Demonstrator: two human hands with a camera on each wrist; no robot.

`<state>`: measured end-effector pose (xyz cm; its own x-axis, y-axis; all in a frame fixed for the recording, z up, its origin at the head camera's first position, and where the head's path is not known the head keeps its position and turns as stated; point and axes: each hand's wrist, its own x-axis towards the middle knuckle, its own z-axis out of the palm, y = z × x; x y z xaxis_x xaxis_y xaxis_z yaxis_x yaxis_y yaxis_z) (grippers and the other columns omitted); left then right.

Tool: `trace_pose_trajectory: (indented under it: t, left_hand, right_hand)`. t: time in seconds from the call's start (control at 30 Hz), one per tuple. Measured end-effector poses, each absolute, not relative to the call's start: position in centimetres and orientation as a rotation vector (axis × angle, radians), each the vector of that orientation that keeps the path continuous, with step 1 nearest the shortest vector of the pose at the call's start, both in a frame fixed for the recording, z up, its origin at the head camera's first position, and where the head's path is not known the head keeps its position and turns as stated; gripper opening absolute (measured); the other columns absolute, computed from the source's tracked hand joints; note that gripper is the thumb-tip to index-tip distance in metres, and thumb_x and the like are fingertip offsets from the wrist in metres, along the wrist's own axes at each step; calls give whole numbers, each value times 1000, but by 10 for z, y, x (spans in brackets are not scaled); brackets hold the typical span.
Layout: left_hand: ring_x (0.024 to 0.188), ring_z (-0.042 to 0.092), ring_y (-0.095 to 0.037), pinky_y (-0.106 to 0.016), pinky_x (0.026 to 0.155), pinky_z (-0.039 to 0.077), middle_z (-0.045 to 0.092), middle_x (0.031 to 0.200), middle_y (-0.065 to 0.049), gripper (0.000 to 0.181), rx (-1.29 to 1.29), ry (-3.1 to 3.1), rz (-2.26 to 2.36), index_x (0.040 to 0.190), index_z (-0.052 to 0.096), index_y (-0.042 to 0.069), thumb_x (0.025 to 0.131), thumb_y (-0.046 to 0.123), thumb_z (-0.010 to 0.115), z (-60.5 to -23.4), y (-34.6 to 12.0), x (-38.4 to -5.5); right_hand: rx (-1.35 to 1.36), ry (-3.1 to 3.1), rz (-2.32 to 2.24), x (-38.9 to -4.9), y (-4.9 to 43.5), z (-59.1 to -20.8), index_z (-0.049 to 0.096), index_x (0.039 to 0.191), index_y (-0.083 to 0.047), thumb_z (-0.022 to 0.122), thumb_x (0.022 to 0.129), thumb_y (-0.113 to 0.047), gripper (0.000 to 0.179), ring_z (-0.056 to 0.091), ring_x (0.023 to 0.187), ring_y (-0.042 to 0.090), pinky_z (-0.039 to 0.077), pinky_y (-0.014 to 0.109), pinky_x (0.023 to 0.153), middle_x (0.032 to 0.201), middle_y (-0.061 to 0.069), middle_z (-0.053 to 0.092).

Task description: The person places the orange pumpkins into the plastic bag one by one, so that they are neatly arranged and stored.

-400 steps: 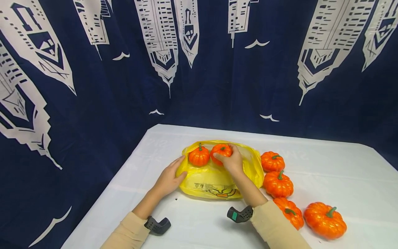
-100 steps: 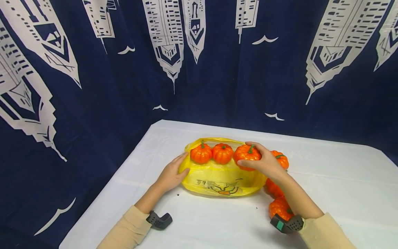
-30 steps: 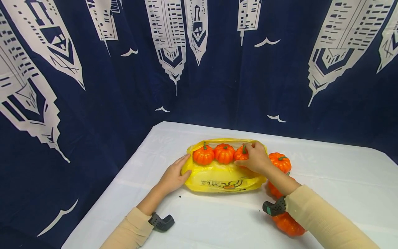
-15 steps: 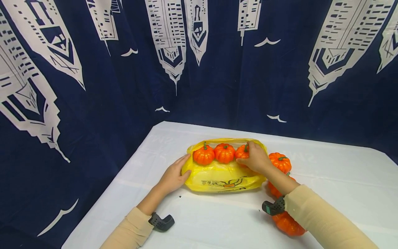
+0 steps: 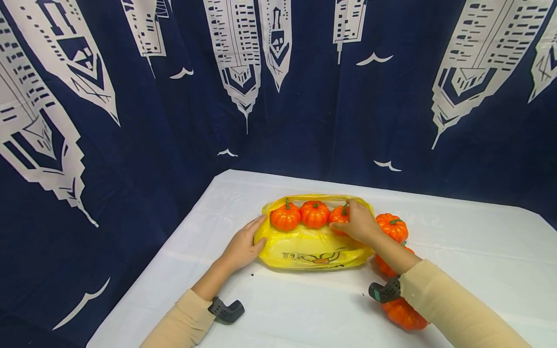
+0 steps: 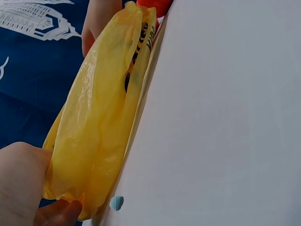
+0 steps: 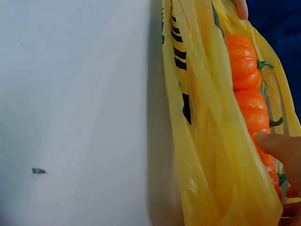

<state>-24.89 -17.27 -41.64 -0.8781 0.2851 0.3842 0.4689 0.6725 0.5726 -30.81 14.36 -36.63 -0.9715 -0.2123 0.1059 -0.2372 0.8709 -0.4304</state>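
Observation:
A yellow plastic bag [image 5: 300,251] lies on its side, its mouth facing up. Three small orange pumpkins stand in a row inside: a left pumpkin [image 5: 285,217], a middle pumpkin [image 5: 315,215] and a right pumpkin [image 5: 338,215]. My right hand [image 5: 361,222] holds the right pumpkin, thumb in front, and covers part of it. In the right wrist view the thumb presses against the orange pumpkins [image 7: 244,61] beside the bag's rim. My left hand [image 5: 241,246] grips the bag's left end; in the left wrist view the bag [image 6: 94,122] sits between thumb and fingers.
Right of the bag, on the white table [image 5: 304,309], are a rear orange pumpkin [image 5: 391,224], another pumpkin [image 5: 384,266] partly behind my right forearm, and a front pumpkin [image 5: 402,314] partly under the sleeve. A dark blue curtain [image 5: 326,121] with white building prints hangs behind.
My right hand set the middle pumpkin in the bag, then brought another from the right and lowered it into the row. Over the last second both hands have barely moved.

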Motion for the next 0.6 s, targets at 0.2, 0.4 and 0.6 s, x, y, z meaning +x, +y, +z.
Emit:
trace_pose_trajectory:
  t: [0.2,0.4,0.6]
  left_hand:
    - [136,39,-34,-46,113,31,42,148,-18,60,-601,-2620,-1003,146,40,-1,91,8,60,-417,-173,-250]
    - [135,40,-36,-48,112,32,42,148,-20,60,-596,-2614,-1010,146,40,-2,90,7,60,-416,-174,-249]
    - [134,41,-37,-48,112,32,44,146,-21,59,-597,-2591,-1004,145,41,-3,90,5,60,-417,-176,-251]
  right_hand:
    - [364,-2974,772,-303,145,-361,31,140,16,74,85,-35,86,39,127,50,33,59,108,139,37,40]
    - [404,-2927,847,-291,153,-352,40,137,13,72,87,-35,77,44,124,49,38,60,104,137,33,45]
    - [407,-2804,953,-279,168,-336,56,125,8,68,91,-34,56,56,112,43,50,55,90,123,27,60]
